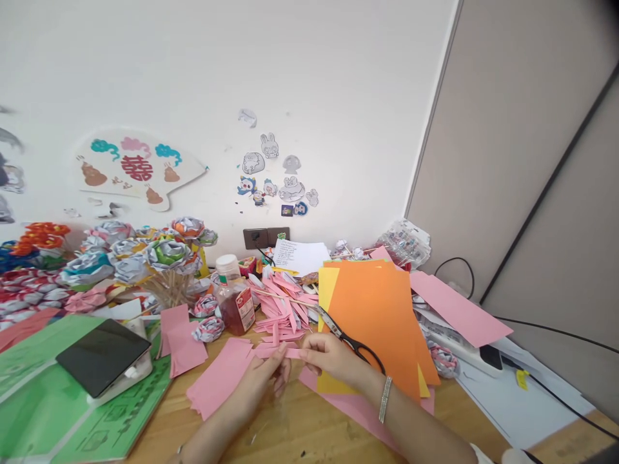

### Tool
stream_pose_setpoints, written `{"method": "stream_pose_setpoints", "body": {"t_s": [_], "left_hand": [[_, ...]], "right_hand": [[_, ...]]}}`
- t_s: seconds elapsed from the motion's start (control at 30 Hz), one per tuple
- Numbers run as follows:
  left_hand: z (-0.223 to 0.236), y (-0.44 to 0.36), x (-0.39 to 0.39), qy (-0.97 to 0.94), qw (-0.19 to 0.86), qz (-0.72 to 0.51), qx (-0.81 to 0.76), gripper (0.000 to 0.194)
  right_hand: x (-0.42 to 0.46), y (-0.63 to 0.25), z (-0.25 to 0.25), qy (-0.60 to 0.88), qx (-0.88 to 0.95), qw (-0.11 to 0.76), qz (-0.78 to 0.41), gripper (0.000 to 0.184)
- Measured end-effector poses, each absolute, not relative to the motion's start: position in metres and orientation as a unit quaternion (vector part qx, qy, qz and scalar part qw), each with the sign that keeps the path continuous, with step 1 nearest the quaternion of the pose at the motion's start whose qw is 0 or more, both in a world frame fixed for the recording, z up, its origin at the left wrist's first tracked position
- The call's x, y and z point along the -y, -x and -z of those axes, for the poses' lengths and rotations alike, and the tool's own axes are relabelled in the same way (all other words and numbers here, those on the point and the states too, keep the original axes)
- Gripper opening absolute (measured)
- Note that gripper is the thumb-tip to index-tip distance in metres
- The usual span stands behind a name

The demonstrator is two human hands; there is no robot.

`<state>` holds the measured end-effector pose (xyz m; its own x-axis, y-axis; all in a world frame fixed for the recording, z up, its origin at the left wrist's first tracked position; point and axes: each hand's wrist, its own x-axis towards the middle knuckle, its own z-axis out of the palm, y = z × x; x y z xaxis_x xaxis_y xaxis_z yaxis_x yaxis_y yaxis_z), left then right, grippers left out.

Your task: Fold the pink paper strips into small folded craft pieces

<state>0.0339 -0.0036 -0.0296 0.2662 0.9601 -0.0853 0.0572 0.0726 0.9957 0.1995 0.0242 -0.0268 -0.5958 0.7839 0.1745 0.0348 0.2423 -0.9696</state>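
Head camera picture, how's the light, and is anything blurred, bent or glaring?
Head view: soft, even light with faint shadows on the wooden table; the wide lens bends the wall corner and stretches the edges; the dark tablet shows a dull sheen, no harsh glare; the left hand and right hand on the pink paper strip look slightly soft; the paper flowers at the left edge smear.

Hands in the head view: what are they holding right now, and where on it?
Both hold one pink paper strip above the table: the left hand pinches its left end, the right hand its right end. The scissors lie untouched.
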Motion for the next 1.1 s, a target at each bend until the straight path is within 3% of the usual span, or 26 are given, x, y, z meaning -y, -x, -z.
{"method": "stream_pose_setpoints", "body": {"t_s": [0.17, 0.3, 0.43, 0.63, 0.77, 0.9, 0.97, 1.07, 1.1], "left_hand": [[0.028, -0.034, 0.001, -0.540, 0.558, -0.411, -0.477, 0.061], [0.027, -0.036, 0.003, -0.577, 0.524, -0.396, -0.486, 0.057], [0.020, -0.037, 0.010, -0.598, 0.525, -0.370, -0.479, 0.058], [-0.018, -0.004, -0.003, -0.612, 0.338, -0.469, -0.539, 0.050], [-0.037, 0.035, -0.009, -0.688, 0.094, -0.265, -0.669, 0.036], [-0.030, 0.045, -0.003, -0.725, 0.075, -0.067, -0.681, 0.023], [-0.022, 0.037, 0.001, -0.732, 0.076, -0.038, -0.676, 0.028], [-0.011, 0.023, 0.006, -0.734, 0.063, -0.020, -0.676, 0.038], [-0.008, 0.019, 0.006, -0.731, 0.063, -0.013, -0.680, 0.042]], "right_hand": [[-0.023, -0.196, 0.030, 0.290, 0.703, 0.351, -0.546, 0.032], [-0.020, -0.192, 0.032, 0.270, 0.714, 0.308, -0.567, 0.035], [-0.020, -0.193, 0.032, 0.283, 0.737, 0.324, -0.521, 0.040], [-0.029, -0.203, 0.025, 0.330, 0.733, 0.352, -0.479, 0.035], [-0.028, -0.214, -0.004, 0.434, 0.679, 0.502, -0.315, 0.034], [-0.037, -0.211, -0.034, 0.487, 0.622, 0.598, -0.137, 0.035], [-0.051, -0.201, -0.036, 0.517, 0.648, 0.550, -0.099, 0.035], [-0.072, -0.180, -0.022, 0.552, 0.780, 0.276, -0.100, 0.025], [-0.075, -0.173, -0.015, 0.542, 0.797, 0.246, -0.101, 0.022]]}}
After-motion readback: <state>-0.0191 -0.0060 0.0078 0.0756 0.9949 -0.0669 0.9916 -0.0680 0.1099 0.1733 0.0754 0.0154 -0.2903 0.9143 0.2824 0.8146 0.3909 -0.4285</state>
